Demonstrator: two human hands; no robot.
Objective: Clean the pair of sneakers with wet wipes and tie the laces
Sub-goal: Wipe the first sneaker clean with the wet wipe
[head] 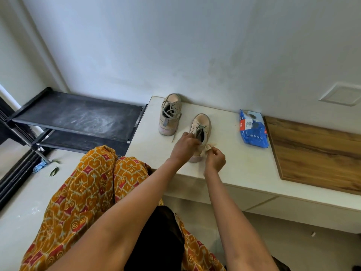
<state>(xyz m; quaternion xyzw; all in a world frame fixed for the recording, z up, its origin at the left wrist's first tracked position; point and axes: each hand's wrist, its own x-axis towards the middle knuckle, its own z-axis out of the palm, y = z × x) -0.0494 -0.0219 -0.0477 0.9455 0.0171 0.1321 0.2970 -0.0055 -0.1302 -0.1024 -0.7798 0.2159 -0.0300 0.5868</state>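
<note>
Sitting low at a pale surface [244,165] that is standing against the wall, a person is working on the nearer sneaker [202,132] of a beige pair. The left hand [184,146] is gripping this shoe at its collar, fingers curled over the opening's near-left edge, grip pressed round the material. The right hand [214,158] is sitting just beside the heel on the right, fingers curled and pinching a crumpled wet wipe [206,149] that is touching the shoe's heel side. Toe is pointing away toward the wall; grey laces are lying loose over the tongue.

The second sneaker [170,116] is standing to the left and farther back, toe almost at the wall, apart from the first. Its laces [172,111] are lying untied, one end trailing off the near side onto the surface.

The blue wet wipes pack [252,129] is lying flat to the right of the nearer sneaker, well apart from both hands, near the edge of a wooden board [320,151] that is covering the right part of the surface.

A black shoe rack [78,116] is standing left of the surface, its top shelf dusty. A patterned orange garment [82,192] is covering the person's knees below the forearms. A blue scrap [40,167] and a few green leaves are lying on the floor by the rack's foot.
</note>
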